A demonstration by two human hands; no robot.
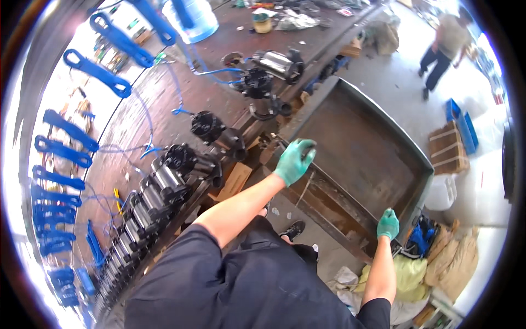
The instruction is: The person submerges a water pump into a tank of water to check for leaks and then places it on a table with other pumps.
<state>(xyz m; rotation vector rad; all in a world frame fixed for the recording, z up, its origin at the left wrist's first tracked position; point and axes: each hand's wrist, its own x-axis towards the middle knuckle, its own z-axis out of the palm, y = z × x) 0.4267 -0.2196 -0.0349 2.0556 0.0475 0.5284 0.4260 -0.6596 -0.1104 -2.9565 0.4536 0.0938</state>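
Observation:
A large grey metal cart with a shallow tray stands ahead of me to the right. My left hand, in a green glove, is over its near left corner. The fingers are curled, with a dark patch at their tips that I cannot make out. In a matching glove, my right hand is closed at the tray's near right corner, apparently round the edge. Left of the cart, black and silver cylindrical motor-like units line the edge of a brown workbench.
Blue slotted handles hang along the left. A clear blue-tinted water jug stands on the bench's far part. A cardboard box is under the bench edge. Sacks lie beyond my right hand. Another person is at the far right.

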